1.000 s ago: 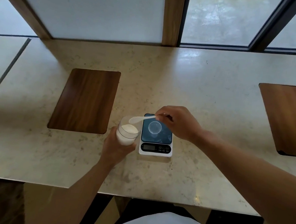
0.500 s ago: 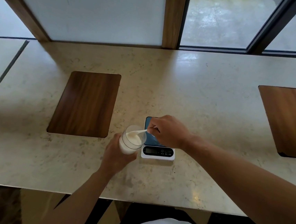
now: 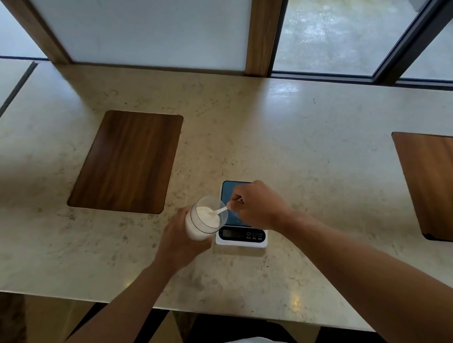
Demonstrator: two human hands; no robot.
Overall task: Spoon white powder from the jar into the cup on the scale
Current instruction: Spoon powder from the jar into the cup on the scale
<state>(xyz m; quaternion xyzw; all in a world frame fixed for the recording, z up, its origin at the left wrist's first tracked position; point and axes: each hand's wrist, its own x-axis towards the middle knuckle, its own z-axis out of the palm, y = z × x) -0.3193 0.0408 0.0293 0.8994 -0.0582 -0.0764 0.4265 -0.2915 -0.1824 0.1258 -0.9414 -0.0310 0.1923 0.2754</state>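
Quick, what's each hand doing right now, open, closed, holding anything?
Left hand: closed around the jar, tilting it toward the scale.
Right hand: closed on the spoon, its bowl in the powder.

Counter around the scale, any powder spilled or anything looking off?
No spill shows on the counter. The jar is tilted toward the scale, but the left hand holds it that way for the spoon. The right hand hides the cup.
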